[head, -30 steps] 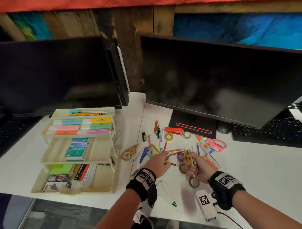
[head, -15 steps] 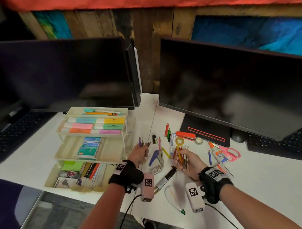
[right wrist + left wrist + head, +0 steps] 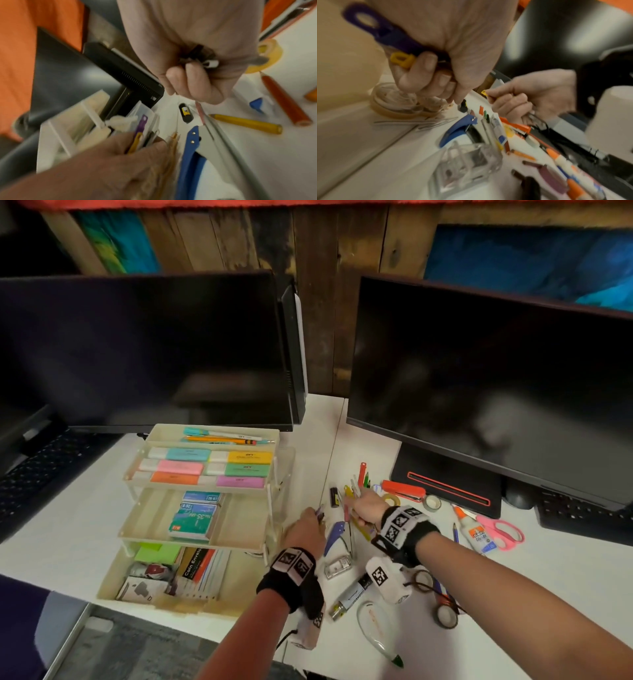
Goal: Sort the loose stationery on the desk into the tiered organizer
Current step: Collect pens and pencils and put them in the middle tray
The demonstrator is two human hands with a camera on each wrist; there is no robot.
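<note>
White surface point(image 3: 85, 508) under two dark monitors point(image 3: 144, 350), wood-plank wall behind. Tiered organizer point(image 3: 274, 474) sits at left, highlighters on its top tier, staple boxes in the middle, notepads and envelopes at the bottom. Loose stationery lies scattered just right of it.

Left hand point(image 3: 305, 534), fingers curled tight round a small bundle of slim pieces; a purple one point(image 3: 385, 35) and a yellow one point(image 3: 401, 60) poke out of the fist. It hovers close beside the organizer's right wall. Right hand point(image 3: 364, 505) likewise closed round several thin pens or pencils, knuckles over the pile near the black lighter-like item point(image 3: 334, 496).

Still loose: blue staple remover point(image 3: 334, 537), orange stapler point(image 3: 404, 491), glue bottle point(image 3: 478, 537), pink scissors point(image 3: 503, 530), tape rolls point(image 3: 445, 616), black marker point(image 3: 351, 597).

Risks, as judged:
- Both fists look full; reaching for more could let a thin piece slip out and roll off the surface's near edge.
- Left hand close to the organizer frame; a knock might shift the tiers.
- Mixed bundles could land in the wrong tier if dumped together.
- Wrist views are blurred; exact contents of either grip unclear.
</note>
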